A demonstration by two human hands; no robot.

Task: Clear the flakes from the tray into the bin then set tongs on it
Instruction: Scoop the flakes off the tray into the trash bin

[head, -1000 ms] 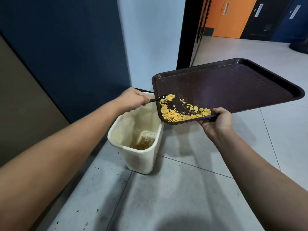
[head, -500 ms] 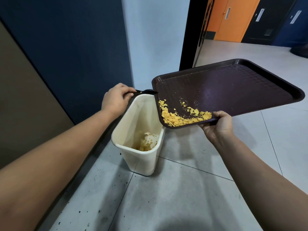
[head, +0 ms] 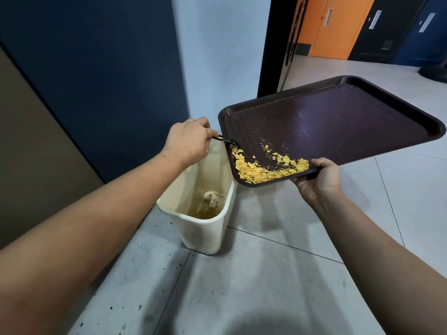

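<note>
The right hand grips the tilted tray by its near edge; the left hand, fingers closed around the tongs, reaches the flakes above the bin.

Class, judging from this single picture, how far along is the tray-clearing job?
Done: some flakes already lie in the bin. In hand: the right hand tilts the tray over the bin, while the left hand works the tongs at the flakes heaped in the low corner. Left: clearing that heap, then setting the tongs on the tray.
</note>
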